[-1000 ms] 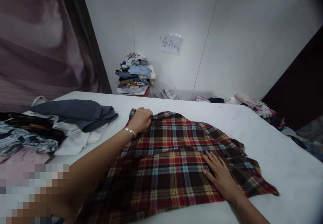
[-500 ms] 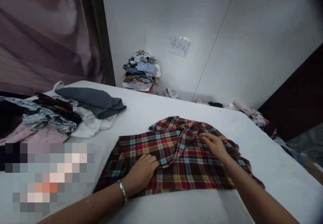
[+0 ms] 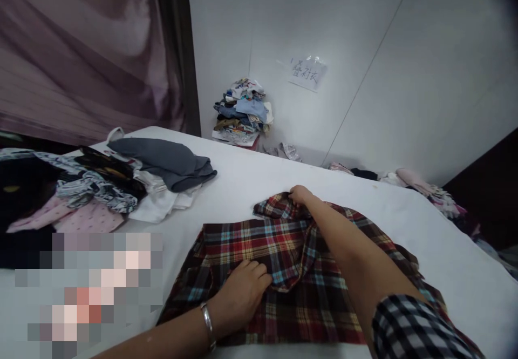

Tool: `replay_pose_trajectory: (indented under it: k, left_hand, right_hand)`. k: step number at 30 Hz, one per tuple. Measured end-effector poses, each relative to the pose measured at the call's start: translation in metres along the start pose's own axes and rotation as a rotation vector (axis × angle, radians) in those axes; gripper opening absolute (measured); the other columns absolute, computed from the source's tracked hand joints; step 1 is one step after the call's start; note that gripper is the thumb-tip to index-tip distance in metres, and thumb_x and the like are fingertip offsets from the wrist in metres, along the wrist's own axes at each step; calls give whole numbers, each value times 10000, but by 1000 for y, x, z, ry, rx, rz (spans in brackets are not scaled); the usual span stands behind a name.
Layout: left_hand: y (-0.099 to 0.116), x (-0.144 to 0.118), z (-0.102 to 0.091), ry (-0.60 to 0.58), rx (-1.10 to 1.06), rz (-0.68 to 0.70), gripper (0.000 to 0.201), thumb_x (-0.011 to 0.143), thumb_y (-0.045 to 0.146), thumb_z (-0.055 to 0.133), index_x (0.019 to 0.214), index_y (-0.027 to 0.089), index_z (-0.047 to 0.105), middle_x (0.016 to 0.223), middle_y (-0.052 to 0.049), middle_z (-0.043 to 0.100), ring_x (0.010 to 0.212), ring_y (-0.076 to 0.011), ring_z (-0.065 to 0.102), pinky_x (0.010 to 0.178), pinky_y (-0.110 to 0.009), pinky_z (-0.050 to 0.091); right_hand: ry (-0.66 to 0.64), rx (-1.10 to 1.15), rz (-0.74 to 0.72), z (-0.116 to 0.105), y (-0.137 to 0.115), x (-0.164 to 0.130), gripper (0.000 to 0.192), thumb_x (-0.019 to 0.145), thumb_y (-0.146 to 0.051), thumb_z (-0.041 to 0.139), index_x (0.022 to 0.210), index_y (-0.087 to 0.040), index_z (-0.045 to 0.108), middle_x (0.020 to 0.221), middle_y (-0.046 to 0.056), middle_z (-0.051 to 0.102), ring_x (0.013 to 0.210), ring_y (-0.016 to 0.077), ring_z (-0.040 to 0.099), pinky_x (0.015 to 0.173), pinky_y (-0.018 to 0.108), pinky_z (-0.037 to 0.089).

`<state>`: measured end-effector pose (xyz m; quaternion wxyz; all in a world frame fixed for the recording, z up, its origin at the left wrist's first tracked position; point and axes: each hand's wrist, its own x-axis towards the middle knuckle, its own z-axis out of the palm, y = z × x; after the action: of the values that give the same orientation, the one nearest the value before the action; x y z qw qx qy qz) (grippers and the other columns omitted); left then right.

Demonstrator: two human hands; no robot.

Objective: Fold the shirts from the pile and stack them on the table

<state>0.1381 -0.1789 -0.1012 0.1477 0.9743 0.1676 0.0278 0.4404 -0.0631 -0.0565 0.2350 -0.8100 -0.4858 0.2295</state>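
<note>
Pressing down on the plaid shirt, the left hand is lying with curled fingers on a folded edge near the middle of the cloth, so that the fold is not slipping open. It is closing loosely on the fabric rather than lifting it. The right hand is reaching across to the far edge of the shirt, where the collar part is bunching up, and it is gripping that cloth between the fingers; this grip seems to be for pulling the far part straight.

The shirt is lying on the white bed, close to the near edge and in front of the person. It is showing a check of dark red, brown, yellow and light blue, and it is partly folded, with wrinkles on the right side. A grey garment is resting on a mixed heap of clothes at the left, well apart from the shirt.
</note>
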Motion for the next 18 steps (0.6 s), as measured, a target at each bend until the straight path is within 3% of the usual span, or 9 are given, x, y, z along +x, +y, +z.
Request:
replay_pose_trajectory:
  k: [3, 6, 8, 11, 15, 18]
  left_hand:
    - [-4, 8, -14, -2, -114, -52, 203, 843, 115, 461, 941, 206, 614, 926, -39, 648, 851, -194, 586, 779, -340, 442]
    - [-17, 22, -36, 66, -164, -167, 170, 862, 153, 450, 897, 205, 608, 899, -32, 643, 803, -170, 605, 708, -294, 440]
    - [-34, 35, -56, 127, -110, -258, 170, 883, 210, 442, 909, 211, 610, 894, -32, 646, 778, -172, 612, 680, -293, 433]
    - [-67, 65, -93, 240, 61, -367, 220, 897, 266, 421, 980, 213, 618, 953, -48, 658, 831, -197, 627, 680, -302, 429]
    - [-110, 117, -139, 341, 308, -425, 311, 916, 265, 362, 1019, 160, 635, 1024, -106, 644, 927, -244, 630, 711, -326, 443]
    - [-132, 155, -156, 356, 393, -400, 324, 905, 225, 363, 1021, 135, 652, 1042, -150, 639, 1002, -272, 613, 760, -347, 451]
  right_hand:
    - [141, 188, 30, -35, -3, 18, 139, 875, -287, 555, 831, -167, 609, 571, 22, 628, 532, 151, 623, 521, 253, 518]
    - [349, 342, 28, -95, -6, 29, 144, 951, -285, 438, 940, -177, 532, 620, -15, 614, 507, 91, 596, 495, 191, 501]
    - [503, 481, 16, -138, -4, 28, 123, 976, -242, 371, 960, -189, 482, 652, -33, 607, 511, 70, 594, 503, 173, 499]
    - [748, 888, -77, -189, 9, 12, 82, 975, -217, 380, 930, -206, 447, 687, -37, 617, 552, 86, 629, 523, 196, 515]
    - [848, 1157, -203, -226, 36, -20, 102, 984, -255, 380, 911, -232, 446, 750, -29, 657, 640, 109, 666, 572, 227, 520]
    - [870, 1250, -215, -237, 60, -41, 135, 988, -295, 371, 916, -243, 472, 751, -34, 663, 649, 110, 657, 581, 234, 500]
